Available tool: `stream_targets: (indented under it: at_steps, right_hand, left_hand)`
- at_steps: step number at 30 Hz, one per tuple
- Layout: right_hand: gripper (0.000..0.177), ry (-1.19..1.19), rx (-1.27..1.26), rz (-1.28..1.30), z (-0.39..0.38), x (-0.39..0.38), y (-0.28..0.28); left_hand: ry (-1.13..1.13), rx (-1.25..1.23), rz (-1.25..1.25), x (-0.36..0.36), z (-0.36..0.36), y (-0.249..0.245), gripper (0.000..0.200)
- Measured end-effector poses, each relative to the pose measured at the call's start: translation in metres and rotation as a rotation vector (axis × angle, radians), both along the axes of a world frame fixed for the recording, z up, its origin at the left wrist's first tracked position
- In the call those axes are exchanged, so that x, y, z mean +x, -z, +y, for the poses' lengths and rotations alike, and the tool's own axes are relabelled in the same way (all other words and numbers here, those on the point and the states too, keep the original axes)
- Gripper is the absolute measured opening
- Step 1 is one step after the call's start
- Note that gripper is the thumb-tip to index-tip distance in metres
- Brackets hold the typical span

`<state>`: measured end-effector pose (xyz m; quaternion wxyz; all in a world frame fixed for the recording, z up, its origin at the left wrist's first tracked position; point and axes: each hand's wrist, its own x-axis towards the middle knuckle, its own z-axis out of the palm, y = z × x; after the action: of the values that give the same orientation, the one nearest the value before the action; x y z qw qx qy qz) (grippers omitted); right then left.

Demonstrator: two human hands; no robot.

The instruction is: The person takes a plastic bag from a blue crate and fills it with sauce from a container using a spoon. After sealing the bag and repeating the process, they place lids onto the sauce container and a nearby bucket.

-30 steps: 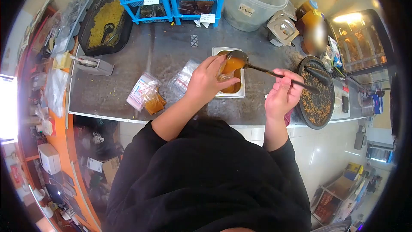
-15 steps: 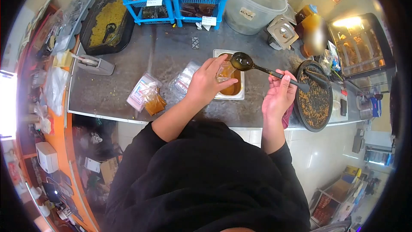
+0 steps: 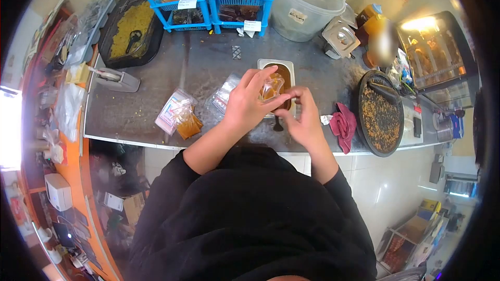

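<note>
A small clear plastic bag [image 3: 272, 87] with some brown sauce in it is in my left hand [image 3: 249, 96], fingers and thumb closed about its sides. The bag is over a steel food pan [image 3: 290, 67] of brown sauce. My right hand [image 3: 304, 119] is at the bag's right side, thumb and forefinger apart, fingertips close to my left thumb. Below the pan's near edge the black handle end of a ladle [image 3: 278, 125] sticks out; its bowl is hidden. Left of my left hand are flat clear bags [image 3: 225, 92] and filled sauce packets [image 3: 188, 126] with printed labels [image 3: 169, 114].
A maroon cloth [image 3: 344, 127] and a stone mortar [image 3: 383, 130] with crumbly brown food are at the right. Blue basket racks [image 3: 242, 0] and a clear tub [image 3: 307, 13] line the back. A tape dispenser [image 3: 122, 79] and a black tray [image 3: 151, 47] of yellow food stand left.
My right hand has let go of the ladle, which now rests in the pan, and has moved left to the bag. Brown sauce now shows in the bag.
</note>
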<state>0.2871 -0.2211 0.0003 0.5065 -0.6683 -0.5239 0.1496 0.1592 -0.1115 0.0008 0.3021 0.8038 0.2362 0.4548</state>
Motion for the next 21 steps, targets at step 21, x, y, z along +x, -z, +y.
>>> stream_targets:
  at_steps: [21]
  right_hand:
    - [0.01,-0.138,0.146,0.614,0.038,-0.064,-0.01]
  left_hand:
    - [0.095,-0.698,-0.362,-0.085,0.0,-0.007,0.006]
